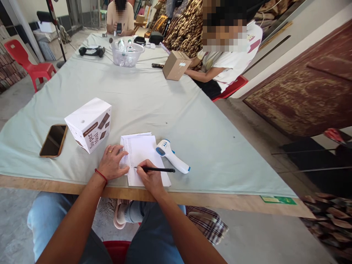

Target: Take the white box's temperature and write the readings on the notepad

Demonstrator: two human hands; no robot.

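Pinched in my right hand (pixel 150 178) is a black pen (pixel 162 169), its tip on the white paper (pixel 144 148). Small handwriting runs down the left part of the sheet, too fine to read. My left hand (pixel 114 161) lies with spread fingers on the paper's left edge and the cloth, a ring and a red wrist cord on it. Right of the paper, partly over its edge, lies a white and blue infrared thermometer (pixel 173 156). A white printed box (pixel 89 123) stands beyond my left hand, and a phone (pixel 54 140) rests face up farther left.
A pale cloth covers the table (pixel 192 132). Farther back stand a clear basin (pixel 127 55) of bottles, a black object (pixel 92 51) and a cardboard box (pixel 176 65) near a seated person (pixel 225 69). Another person (pixel 121 20) sits at the far end, holding something dark.
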